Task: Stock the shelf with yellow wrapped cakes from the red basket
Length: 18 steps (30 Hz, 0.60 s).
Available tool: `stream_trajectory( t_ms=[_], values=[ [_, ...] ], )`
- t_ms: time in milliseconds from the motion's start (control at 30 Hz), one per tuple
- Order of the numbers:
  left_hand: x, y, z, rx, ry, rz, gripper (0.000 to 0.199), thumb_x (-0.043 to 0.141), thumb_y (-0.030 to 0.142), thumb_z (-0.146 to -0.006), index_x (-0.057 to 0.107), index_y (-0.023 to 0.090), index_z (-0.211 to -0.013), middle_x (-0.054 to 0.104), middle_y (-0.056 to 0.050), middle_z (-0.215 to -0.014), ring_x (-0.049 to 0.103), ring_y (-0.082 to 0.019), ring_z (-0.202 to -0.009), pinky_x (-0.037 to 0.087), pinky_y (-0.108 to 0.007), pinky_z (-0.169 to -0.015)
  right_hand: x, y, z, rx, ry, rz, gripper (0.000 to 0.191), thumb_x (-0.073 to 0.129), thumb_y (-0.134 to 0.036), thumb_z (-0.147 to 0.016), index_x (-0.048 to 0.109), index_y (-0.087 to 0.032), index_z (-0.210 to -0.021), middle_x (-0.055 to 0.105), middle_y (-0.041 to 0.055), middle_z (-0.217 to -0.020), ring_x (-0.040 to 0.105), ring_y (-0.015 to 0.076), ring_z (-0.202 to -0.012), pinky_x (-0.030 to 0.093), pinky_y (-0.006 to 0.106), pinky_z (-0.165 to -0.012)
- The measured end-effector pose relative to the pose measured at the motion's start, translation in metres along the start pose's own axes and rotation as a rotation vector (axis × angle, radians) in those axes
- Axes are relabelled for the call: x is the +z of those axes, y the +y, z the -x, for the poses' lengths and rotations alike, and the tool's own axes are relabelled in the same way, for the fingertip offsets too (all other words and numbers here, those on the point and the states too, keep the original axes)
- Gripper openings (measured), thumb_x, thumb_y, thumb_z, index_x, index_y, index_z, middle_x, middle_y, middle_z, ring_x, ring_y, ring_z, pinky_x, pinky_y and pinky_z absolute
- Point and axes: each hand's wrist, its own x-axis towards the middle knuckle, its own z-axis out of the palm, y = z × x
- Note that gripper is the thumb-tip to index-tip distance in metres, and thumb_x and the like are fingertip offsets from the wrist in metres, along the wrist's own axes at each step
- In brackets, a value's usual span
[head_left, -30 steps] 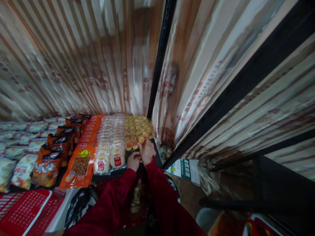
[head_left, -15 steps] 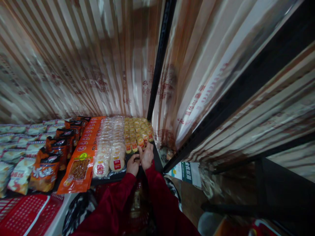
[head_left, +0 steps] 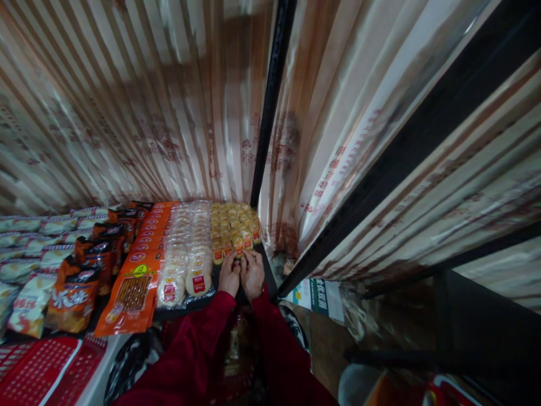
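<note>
Yellow snack pkt (head_left: 239, 245) just fwd of L hand (head_left: 229, 276) & R hand (head_left: 253, 275), equally nr; fingertips tog. at its near edge; can't tell if clamped

Pleated, pale sheeting (head_left: 127, 101) walls in the upper left of the frame, and we see red printed characters and motifs scattered across its folds. A black upright post (head_left: 273, 84) descends from the top centre to the corner of a black shelf (head_left: 269, 269). More pleated sheeting fills the upper right, crossed by a broad black beam (head_left: 393, 152) running diagonally. At lower right we make out brownish floor (head_left: 325, 344), a white-and-green printed sheet (head_left: 316, 299) and a dark panel (head_left: 486, 327). The light is dim, glinting softly along the folds.
</note>
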Motion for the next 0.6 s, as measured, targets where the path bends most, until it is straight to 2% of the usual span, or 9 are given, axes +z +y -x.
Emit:
stream_trajectory(
  t_ms=[100, 167, 400, 600],
  values=[
    [0.002, 0.006, -0.002, 0.059, -0.007, -0.074, 0.045, 0.046, 0.002, -0.070, 0.065, 0.019, -0.107, 0.055, -0.005, -0.128, 0.041, -0.018, -0.128, 0.028, -0.034, -0.111, 0.001, 0.004, 0.003, -0.005, -0.029, -0.019, 0.037, 0.038, -0.022, -0.088, 0.066, -0.017, -0.111, 0.058, 0.0103, -0.102, 0.056, 0.0179, -0.093, 0.046, 0.028, -0.083],
    [0.003, 0.008, -0.003, 0.068, -0.025, -0.103, 0.045, 0.045, 0.003, -0.071, 0.065, 0.018, -0.109, 0.054, -0.006, -0.130, 0.040, -0.018, -0.129, 0.023, -0.035, -0.113, 0.002, 0.006, 0.005, -0.006, -0.058, -0.019, 0.038, 0.037, -0.021, -0.088, 0.065, -0.017, -0.113, 0.060, 0.0095, -0.101, 0.058, 0.0169, -0.090, 0.047, 0.026, -0.080],
    [0.005, 0.004, -0.004, 0.092, -0.035, -0.170, 0.049, 0.043, 0.004, -0.074, 0.060, 0.016, -0.119, 0.049, -0.008, -0.136, 0.038, -0.019, -0.131, 0.023, -0.034, -0.114, 0.003, 0.006, 0.005, 0.002, -0.111, 0.024, 0.041, 0.037, -0.019, -0.088, 0.062, -0.021, -0.119, 0.064, 0.0067, -0.097, 0.060, 0.0159, -0.085, 0.047, 0.024, -0.076],
    [0.005, -0.002, -0.001, 0.145, -0.038, -0.190, 0.048, 0.047, 0.008, -0.075, 0.058, 0.019, -0.119, 0.046, -0.005, -0.138, 0.034, -0.018, -0.133, 0.020, -0.034, -0.115, -0.001, 0.006, 0.005, -0.016, -0.145, 0.014, 0.043, 0.041, -0.015, -0.084, 0.061, -0.023, -0.121, 0.065, 0.0061, -0.097, 0.060, 0.0159, -0.086, 0.048, 0.024, -0.076]
  ],
)
